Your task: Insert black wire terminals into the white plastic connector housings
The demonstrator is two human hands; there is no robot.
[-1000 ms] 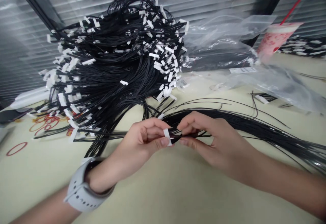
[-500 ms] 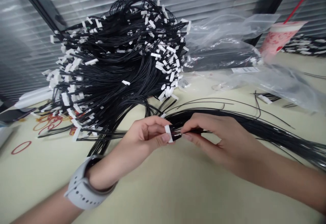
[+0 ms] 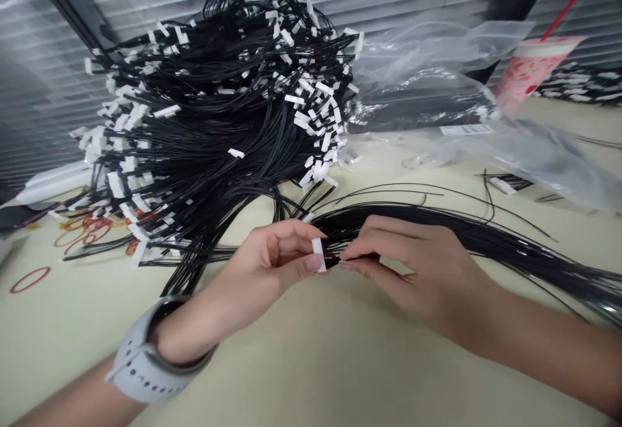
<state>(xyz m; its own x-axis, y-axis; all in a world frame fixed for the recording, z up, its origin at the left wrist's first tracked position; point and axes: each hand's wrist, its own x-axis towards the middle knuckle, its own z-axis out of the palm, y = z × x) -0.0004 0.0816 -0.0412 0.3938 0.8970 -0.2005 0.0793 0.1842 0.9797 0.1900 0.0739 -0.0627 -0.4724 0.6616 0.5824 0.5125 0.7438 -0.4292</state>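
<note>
Near the middle of the view, my left hand (image 3: 276, 258) pinches a small white connector housing (image 3: 318, 254) between thumb and fingers. Just to its right, my right hand (image 3: 413, 265) is closed in a pinch on a thin black wire (image 3: 333, 262). The wire's end points at the connector's side; whether it sits inside a slot is too small to tell. Behind both hands a long bundle of loose black wires (image 3: 525, 255) runs off to the right edge. My right fingertips partly cover the wire they hold.
A tall heap of black cables (image 3: 233, 122) with white connectors fills the back left. Rubber bands (image 3: 30, 280) lie at the left. Clear plastic bags (image 3: 427, 96) and a pink cup (image 3: 534, 70) with a red straw stand at the back right. A window blind hangs behind.
My right hand has moved slightly left, nearer the connector, with the wire. The view has shifted a little; my left hand keeps its hold on the connector.
</note>
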